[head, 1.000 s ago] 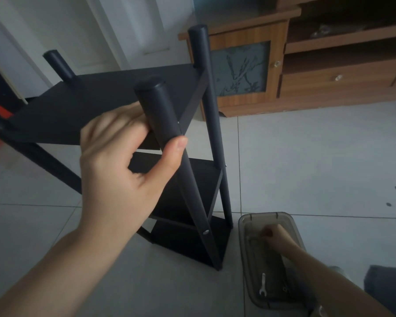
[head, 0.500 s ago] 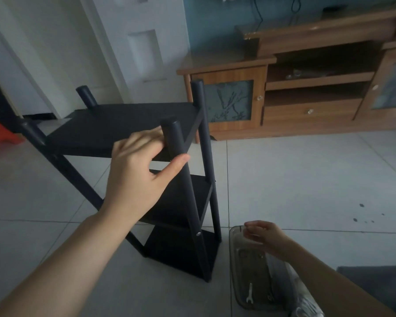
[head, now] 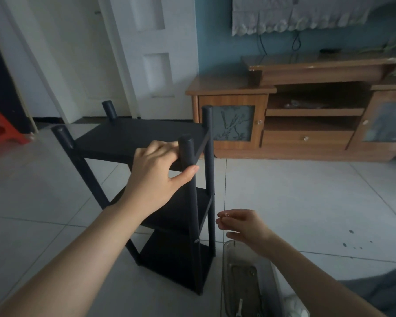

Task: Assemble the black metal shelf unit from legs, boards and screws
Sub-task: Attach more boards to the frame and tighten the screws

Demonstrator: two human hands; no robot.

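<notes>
The black shelf unit [head: 144,136] stands upright on the tiled floor, with three boards fixed between four round legs. My left hand [head: 157,175] grips the near right leg [head: 188,154] just below its top, fingers over the top board's edge and thumb on the leg. My right hand [head: 242,225] hovers right of the shelf, above a clear plastic box [head: 245,284], and pinches a small screw [head: 225,214] between fingertips. A small wrench [head: 239,305] lies inside the box.
A wooden TV cabinet [head: 306,124] runs along the blue back wall to the right. A white door [head: 153,58] stands behind the shelf, and a red object [head: 0,131] sits at the far left. Bare floor tiles spread to the right.
My right hand has lifted out of the plastic box with a small screw in its fingertips. The view has tilted up; my left hand keeps its grip on the leg.
</notes>
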